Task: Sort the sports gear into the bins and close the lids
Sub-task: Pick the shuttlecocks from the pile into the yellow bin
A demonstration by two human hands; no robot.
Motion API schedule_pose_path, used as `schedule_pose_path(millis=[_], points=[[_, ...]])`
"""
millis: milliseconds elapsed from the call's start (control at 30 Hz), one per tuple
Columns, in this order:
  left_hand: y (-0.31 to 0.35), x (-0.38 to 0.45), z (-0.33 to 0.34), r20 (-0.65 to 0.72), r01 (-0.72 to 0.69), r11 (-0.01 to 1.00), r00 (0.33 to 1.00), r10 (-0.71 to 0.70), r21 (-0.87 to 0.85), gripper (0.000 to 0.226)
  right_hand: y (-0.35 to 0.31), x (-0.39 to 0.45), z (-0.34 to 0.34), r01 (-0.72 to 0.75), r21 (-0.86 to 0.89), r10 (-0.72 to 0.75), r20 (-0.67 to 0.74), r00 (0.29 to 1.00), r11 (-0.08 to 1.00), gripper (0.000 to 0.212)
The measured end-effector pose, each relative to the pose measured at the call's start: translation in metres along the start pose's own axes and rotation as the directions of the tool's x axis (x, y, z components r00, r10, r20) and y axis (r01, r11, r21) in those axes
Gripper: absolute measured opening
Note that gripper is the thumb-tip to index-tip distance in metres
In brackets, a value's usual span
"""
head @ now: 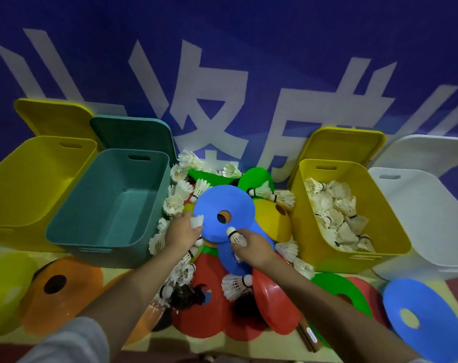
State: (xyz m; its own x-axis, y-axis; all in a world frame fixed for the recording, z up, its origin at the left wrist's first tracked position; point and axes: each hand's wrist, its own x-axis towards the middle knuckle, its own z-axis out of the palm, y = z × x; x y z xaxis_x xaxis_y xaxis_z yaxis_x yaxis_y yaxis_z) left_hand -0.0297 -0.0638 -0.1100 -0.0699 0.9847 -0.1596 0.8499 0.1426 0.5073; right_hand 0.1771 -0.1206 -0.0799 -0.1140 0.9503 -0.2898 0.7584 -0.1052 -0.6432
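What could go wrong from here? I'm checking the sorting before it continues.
1. The right hand and the left hand each hold a shuttlecock over the tilted blue cone; nudging it may scatter the pile.
2. The shuttlecocks could land in the empty teal bin instead of the yellow bin already holding shuttlecocks.

Blue banner (249,35) (large white characters) behind, seemingly dim light.

Left hand (182,233) grips a shuttlecock (197,221); right hand (251,248) pinches another shuttlecock (235,237) over a blue cone (224,203).
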Motion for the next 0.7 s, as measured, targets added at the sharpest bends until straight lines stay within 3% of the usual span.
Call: schedule_pose_path(millis=[300,433,567,700], points=[[0.011,-0.015,-0.014,-0.11,-0.128,0.952,0.989,0.1,-0.277,0.063,0.016,-0.004,-0.015,0.006,0.392,0.064,-0.165,0.984,0.92,0.032],[0.031,-0.025,-0.031,-0.121,-0.145,0.928,0.987,0.109,-0.343,0.061,0.01,0.002,-0.023,0.058,0.428,0.043,-0.224,0.974,0.902,0.033],[0.065,-0.028,-0.037,-0.127,-0.248,0.879,0.968,0.214,-0.407,0.058,0.009,0.008,-0.052,0.124,0.476,0.065,-0.361,0.93,0.871,0.038],[0.111,-0.03,-0.029,-0.142,-0.311,0.829,0.95,0.277,-0.464,0.053,0.023,0.002,-0.097,0.197,0.507,0.064,-0.451,0.89,0.839,0.028]])
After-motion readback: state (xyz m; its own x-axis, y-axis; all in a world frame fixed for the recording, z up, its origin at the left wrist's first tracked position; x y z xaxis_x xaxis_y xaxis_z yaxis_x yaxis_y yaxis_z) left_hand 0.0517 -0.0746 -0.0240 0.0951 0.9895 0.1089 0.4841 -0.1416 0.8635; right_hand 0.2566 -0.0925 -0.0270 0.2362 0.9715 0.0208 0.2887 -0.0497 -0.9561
